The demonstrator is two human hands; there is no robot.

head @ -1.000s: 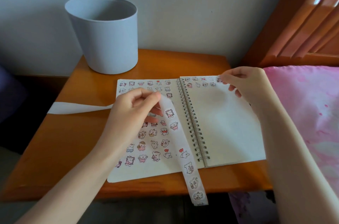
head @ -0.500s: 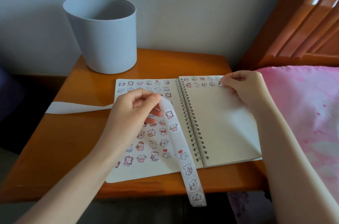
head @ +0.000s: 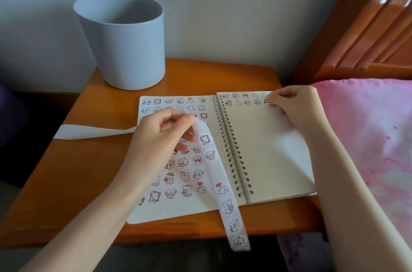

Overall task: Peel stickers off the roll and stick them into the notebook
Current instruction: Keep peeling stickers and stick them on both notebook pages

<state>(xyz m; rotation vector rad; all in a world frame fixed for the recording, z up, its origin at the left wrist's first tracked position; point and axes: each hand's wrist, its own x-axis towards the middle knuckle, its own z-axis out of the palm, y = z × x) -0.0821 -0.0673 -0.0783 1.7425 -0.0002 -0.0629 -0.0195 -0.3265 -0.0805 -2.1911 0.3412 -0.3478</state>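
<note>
A spiral notebook (head: pixel 267 160) lies open on the wooden table (head: pixel 73 182). Its left page is covered with small cartoon stickers; the right page has two short rows along the top. My left hand (head: pixel 160 138) pinches the white sticker strip (head: pixel 220 189) above the left page. The strip hangs down past the table's front edge with several stickers on it, and its bare backing trails off to the left. My right hand (head: pixel 292 102) presses a round sticker (head: pixel 266 101) onto the right page's upper right corner with curled fingertips.
A tall grey-blue round container (head: pixel 124 48) stands at the back left of the table, against the wall. A bed with a pink cover (head: pixel 367 138) and a wooden headboard (head: pixel 361 26) adjoins the table on the right.
My right hand has lowered from just above the page's corner onto it, pressing the sticker down. My left hand and the strip have stayed about where they were.
</note>
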